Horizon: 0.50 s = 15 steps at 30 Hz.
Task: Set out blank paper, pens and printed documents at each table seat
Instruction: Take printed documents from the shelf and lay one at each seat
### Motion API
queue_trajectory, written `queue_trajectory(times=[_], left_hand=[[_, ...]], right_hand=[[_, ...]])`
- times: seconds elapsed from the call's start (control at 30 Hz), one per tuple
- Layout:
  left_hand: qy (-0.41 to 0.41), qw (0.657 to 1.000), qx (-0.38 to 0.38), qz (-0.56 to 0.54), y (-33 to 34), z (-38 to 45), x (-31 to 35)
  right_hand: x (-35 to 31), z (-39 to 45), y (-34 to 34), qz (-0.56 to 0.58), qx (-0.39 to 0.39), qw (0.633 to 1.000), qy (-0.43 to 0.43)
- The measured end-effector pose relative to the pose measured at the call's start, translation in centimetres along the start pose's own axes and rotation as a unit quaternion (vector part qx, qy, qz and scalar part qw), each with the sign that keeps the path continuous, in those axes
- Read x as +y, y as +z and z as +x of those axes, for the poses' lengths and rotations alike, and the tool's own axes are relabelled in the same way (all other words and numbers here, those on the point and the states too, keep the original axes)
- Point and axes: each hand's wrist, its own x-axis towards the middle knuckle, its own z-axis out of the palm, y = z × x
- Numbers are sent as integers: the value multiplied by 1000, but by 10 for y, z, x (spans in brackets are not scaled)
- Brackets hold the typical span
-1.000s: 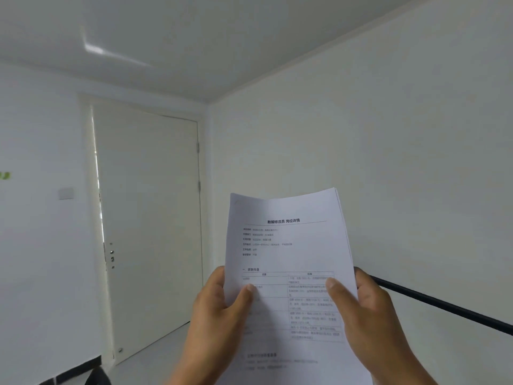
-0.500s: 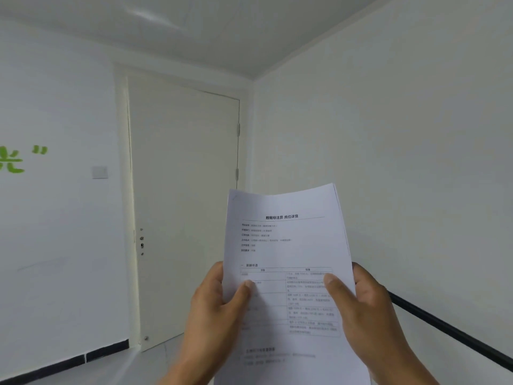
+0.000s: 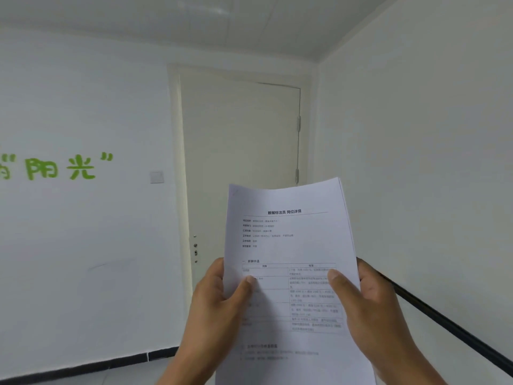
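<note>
I hold one stack of printed documents (image 3: 291, 245) upright before me, left hand (image 3: 219, 309) and right hand (image 3: 372, 309) each pinching a side edge, thumbs on the front. Beyond, one shut door (image 3: 241, 168); the green lettering (image 3: 55, 168) has come into view on the left wall

Plain office room: white walls, closed door (image 3: 241, 173), green wall lettering (image 3: 59, 168).

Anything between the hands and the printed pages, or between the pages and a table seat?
Nothing separates them: left hand and right hand both grip the printed document. No table or seat is in view, only a closed door ahead, so that path can't be judged.
</note>
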Motion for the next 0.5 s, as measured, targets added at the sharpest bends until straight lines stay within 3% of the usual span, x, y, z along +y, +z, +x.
queue_trajectory(times=[0.23, 0.5], left_hand=[[-8, 994, 90, 68, 7, 103, -43], [-34, 967, 206, 144, -32, 195, -95]], right_hand=[[57, 134, 58, 45, -77, 996, -16], [94, 248, 171, 97, -196, 976, -15]])
